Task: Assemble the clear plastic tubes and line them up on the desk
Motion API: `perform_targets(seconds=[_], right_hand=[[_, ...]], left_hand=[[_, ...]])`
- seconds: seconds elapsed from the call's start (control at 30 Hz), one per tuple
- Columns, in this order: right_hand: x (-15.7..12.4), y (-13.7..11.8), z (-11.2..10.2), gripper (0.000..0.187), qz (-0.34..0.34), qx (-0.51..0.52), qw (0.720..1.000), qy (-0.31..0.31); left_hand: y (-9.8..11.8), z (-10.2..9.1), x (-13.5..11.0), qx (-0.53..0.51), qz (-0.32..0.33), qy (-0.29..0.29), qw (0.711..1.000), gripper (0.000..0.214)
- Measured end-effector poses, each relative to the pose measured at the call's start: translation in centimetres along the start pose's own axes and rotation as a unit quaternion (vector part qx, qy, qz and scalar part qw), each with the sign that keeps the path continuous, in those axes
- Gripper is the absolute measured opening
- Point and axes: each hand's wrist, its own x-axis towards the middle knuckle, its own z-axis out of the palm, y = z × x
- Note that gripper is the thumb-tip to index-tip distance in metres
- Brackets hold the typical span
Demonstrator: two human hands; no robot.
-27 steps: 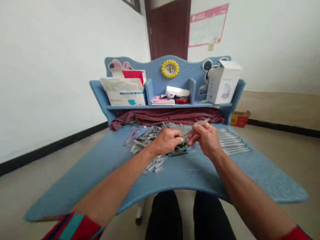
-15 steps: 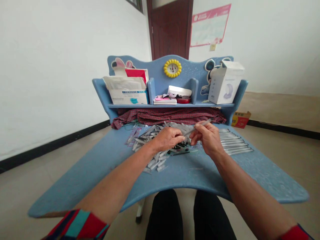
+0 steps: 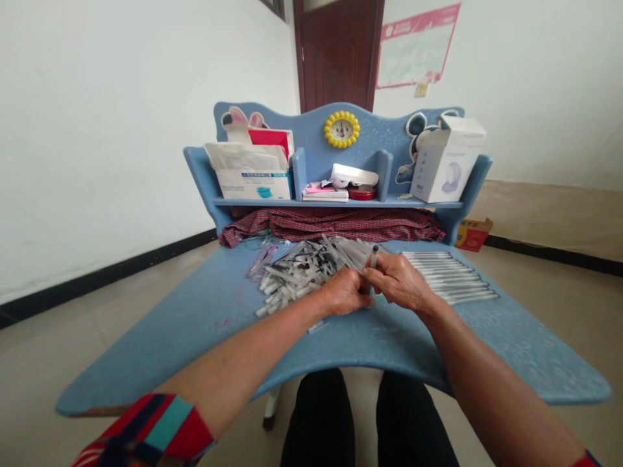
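My right hand (image 3: 398, 280) is closed around a clear pen barrel (image 3: 374, 258) with a dark end, tilted nearly upright above the desk. My left hand (image 3: 345, 292) is closed just left of it, its fingers touching or nearly touching the right ones. Whatever the left fingers grip is hidden. Beside and behind the left hand lies a loose pile of clear pen parts (image 3: 292, 272), with some black pieces among them. To the right of my right hand, several assembled-looking pens (image 3: 450, 275) lie side by side in a row.
The blue desk (image 3: 204, 337) has a curved front edge. A checked cloth (image 3: 335, 224) is bunched under the shelf. On the shelf stand a mask box (image 3: 257, 185), a small stack of booklets (image 3: 324, 194) and a white box (image 3: 445, 162).
Both hands have come together nearer the front of the desk. The pen piece in my right hand has turned from slanted to nearly upright. The view has shifted slightly.
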Motion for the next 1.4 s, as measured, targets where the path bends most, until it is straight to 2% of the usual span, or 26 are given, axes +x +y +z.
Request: perform_targets(seconds=[0.17,0.4,0.6,0.73,0.97,1.13,1.3,1.4], right_hand=[[0.2,-0.2,0.0,0.016,0.009,-0.019,1.0,-0.012],[0.1,-0.6,0.1,0.015,0.017,-0.03,0.999,-0.024],[0.1,-0.7,0.3,0.014,0.024,-0.036,0.999,-0.009],[0.1,-0.1,0.6,0.015,0.024,-0.009,1.0,0.006],[0.4,0.5,0.7,0.015,0.036,-0.012,0.998,0.048],[0.4,0.4,0.5,0.017,0.045,-0.017,0.998,0.049],[0.4,0.8,0.7,0.017,0.059,0.043,0.996,0.047],[0.5,1.0,0.6,0.019,0.082,0.119,0.987,0.067]], left_hand=[[0.2,0.2,0.1,0.03,-0.013,0.005,0.999,0.018],[-0.4,0.6,0.3,0.051,0.018,0.006,0.998,0.015],[-0.5,0.9,0.3,0.063,0.031,0.018,0.997,0.007],[-0.2,0.5,0.2,0.046,0.028,0.004,0.999,0.014],[-0.1,0.1,0.1,-0.013,-0.02,-0.021,0.999,0.017],[-0.3,0.0,0.1,-0.027,-0.009,-0.045,0.999,0.019],[-0.2,0.2,0.1,-0.024,-0.02,-0.023,0.999,0.015],[-0.1,0.2,0.1,-0.076,-0.048,-0.001,0.996,0.017]])
